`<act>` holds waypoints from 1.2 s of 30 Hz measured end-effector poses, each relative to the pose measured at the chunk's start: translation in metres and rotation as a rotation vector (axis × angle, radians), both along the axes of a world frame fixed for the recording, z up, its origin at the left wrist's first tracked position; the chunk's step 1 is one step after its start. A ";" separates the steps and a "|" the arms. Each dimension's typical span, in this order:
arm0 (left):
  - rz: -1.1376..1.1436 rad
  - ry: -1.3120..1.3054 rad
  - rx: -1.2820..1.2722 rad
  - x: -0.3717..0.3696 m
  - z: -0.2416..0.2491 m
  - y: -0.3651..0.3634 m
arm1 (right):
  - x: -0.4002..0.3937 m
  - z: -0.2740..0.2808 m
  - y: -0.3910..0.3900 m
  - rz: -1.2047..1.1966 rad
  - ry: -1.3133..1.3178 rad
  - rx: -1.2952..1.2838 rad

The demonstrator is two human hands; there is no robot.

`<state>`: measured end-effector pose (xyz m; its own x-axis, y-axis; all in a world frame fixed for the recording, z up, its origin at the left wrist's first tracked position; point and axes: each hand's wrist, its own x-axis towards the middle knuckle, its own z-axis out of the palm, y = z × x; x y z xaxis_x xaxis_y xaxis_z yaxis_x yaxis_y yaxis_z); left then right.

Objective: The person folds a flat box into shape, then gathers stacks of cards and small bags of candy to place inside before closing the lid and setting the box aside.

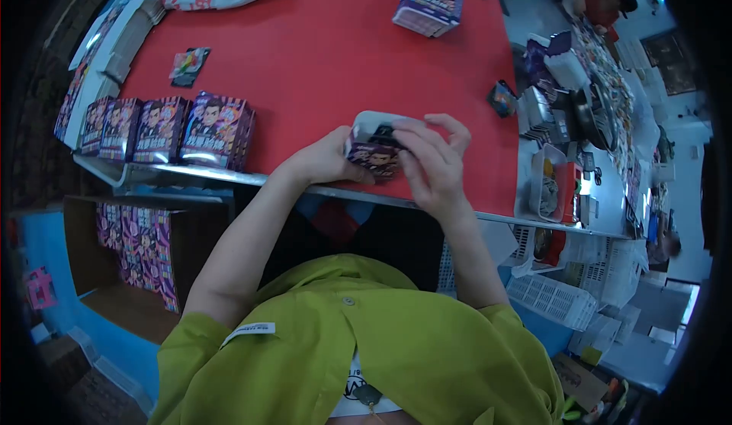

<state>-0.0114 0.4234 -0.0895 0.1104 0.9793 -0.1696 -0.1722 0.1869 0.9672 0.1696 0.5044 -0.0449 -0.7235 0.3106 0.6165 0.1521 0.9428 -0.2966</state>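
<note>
Near the front edge of the red tabletop (320,51), my left hand (328,157) grips a small purple printed box (372,158) from its left side. The box has a pale top end facing up. My right hand (436,158) is at the right of the box, its fingertips on a small dark item (386,134) at the top; the item is too small to name. Other printed boxes (217,129) stand in a row to the left along the table's edge. Farther back on the table stands a purple and white stack (429,6).
Small packets (189,67) lie at the left and a dark packet (502,99) at the right. Below left is an open carton (122,311) with packed boxes. A clear bin (546,185) stands right. A person in red (598,2) is at the far upper right.
</note>
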 end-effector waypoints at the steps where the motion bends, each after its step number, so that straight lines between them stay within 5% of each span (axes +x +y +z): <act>1: 0.005 -0.080 0.002 0.000 0.001 -0.001 | 0.001 0.000 0.001 0.021 0.008 -0.072; 8: -0.048 -0.013 0.127 -0.004 0.000 -0.011 | -0.002 -0.017 -0.002 0.076 0.063 -0.113; 10: 0.158 -0.436 0.209 0.004 0.010 -0.024 | -0.001 -0.022 -0.006 0.052 0.081 -0.130; 14: 0.543 -0.420 0.130 0.029 -0.006 -0.044 | 0.001 -0.028 -0.012 0.028 0.118 -0.114; 20: 0.592 -0.513 0.072 0.038 0.017 -0.031 | 0.013 -0.020 -0.020 0.088 0.109 -0.169; 22: 0.650 -0.464 0.013 0.040 0.023 -0.031 | 0.017 -0.015 -0.020 0.040 0.309 -0.478; 25: 0.765 -0.469 -0.044 0.046 0.028 -0.027 | 0.007 -0.019 -0.014 0.235 0.582 -1.410; 26: 0.745 -0.480 -0.024 0.045 0.027 -0.026 | 0.006 -0.022 -0.015 0.248 0.575 -1.428; 28: 0.743 -0.489 -0.001 0.045 0.033 -0.025 | 0.005 -0.025 -0.013 0.471 0.602 -1.853; 31: 0.760 -0.471 -0.080 0.046 0.044 -0.029 | 0.006 -0.034 -0.014 0.414 0.533 -1.812; 33: 0.543 -0.498 0.099 0.043 0.036 -0.037 | 0.003 -0.032 -0.020 0.286 0.473 -1.389; 35: 0.512 -0.049 0.367 0.035 0.016 -0.040 | 0.007 -0.035 -0.017 0.124 0.247 -0.544; 36: 0.470 0.597 0.663 0.022 0.005 -0.043 | 0.010 -0.040 -0.015 0.160 0.248 -0.557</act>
<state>0.0105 0.3805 -0.0841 -0.2360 0.8188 0.5234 0.4564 -0.3821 0.8035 0.1791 0.4891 -0.0850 -0.6440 0.5334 0.5485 -0.1143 0.6418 -0.7583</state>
